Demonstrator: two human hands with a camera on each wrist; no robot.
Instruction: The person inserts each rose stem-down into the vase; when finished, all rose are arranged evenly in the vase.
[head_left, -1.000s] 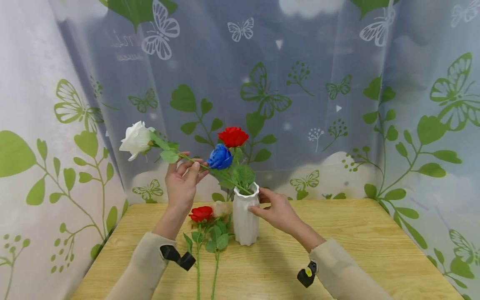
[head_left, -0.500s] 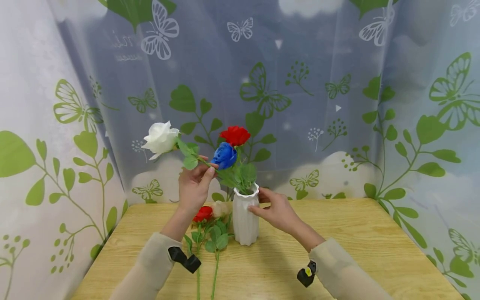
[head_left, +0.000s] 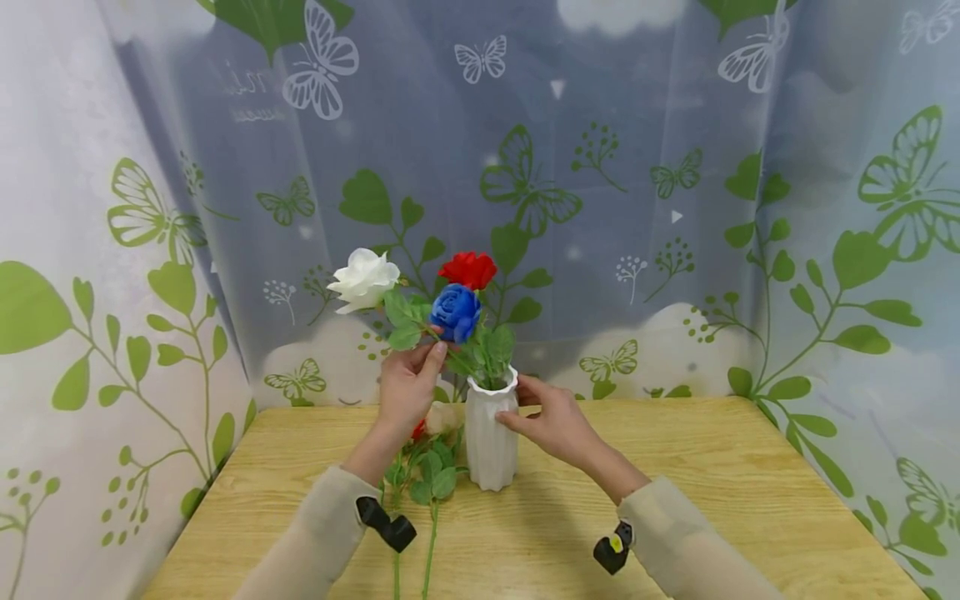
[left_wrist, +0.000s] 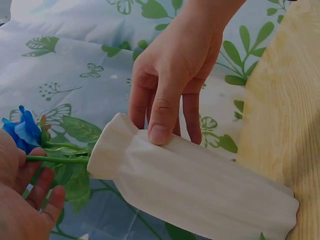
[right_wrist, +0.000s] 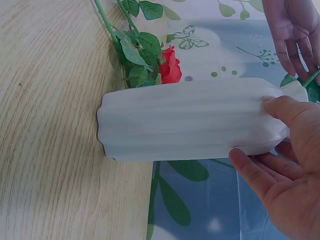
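A white fluted vase (head_left: 491, 442) stands upright on the table, and my right hand (head_left: 555, 421) grips it just below its scalloped rim, thumb in front. My left hand (head_left: 411, 379) pinches the green stem of a white rose (head_left: 365, 279), left of the vase mouth. That stem slants down into the vase, as the left wrist view shows with the stem (left_wrist: 60, 160) entering the opening. A blue rose (head_left: 456, 312) and a red rose (head_left: 468, 270) stand in the vase, their leaves crowding its mouth. The stem ends are hidden inside.
On the wooden table (head_left: 675, 500), left of the vase, lie a pale rose (head_left: 442, 417) and another red rose (right_wrist: 171, 67), their stems pointing toward the front. My left arm partly covers them. A printed curtain (head_left: 615, 275) hangs behind the table and at both sides.
My left hand has moved right and slightly down, bringing the white rose closer to the blue one and its stem steeper. The blue rose has shifted slightly right. My right hand and the vase stay put.
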